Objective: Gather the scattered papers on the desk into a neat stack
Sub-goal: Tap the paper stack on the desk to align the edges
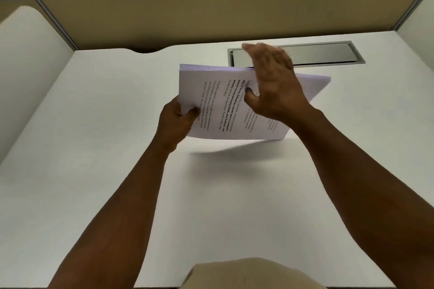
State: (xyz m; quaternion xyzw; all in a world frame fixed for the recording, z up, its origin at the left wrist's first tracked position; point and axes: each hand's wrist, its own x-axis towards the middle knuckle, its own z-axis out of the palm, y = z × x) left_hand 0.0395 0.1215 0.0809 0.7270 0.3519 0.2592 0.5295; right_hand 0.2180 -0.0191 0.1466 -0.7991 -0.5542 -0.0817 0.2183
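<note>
A stack of white printed papers (216, 105) is held tilted above the white desk (105, 148), casting a shadow below it. My left hand (175, 124) grips the stack's lower left corner, thumb on top. My right hand (273, 82) lies over the stack's upper right part with fingers straight and blurred, thumb touching the printed top sheet. The sheets' far edges look roughly lined up, with a slight fan at the right corner.
A grey metal cable hatch (324, 54) is set into the desk behind the papers. Tan partition walls (211, 14) close the back, white side panels stand left and right. A beige garment (249, 274) shows at the near edge.
</note>
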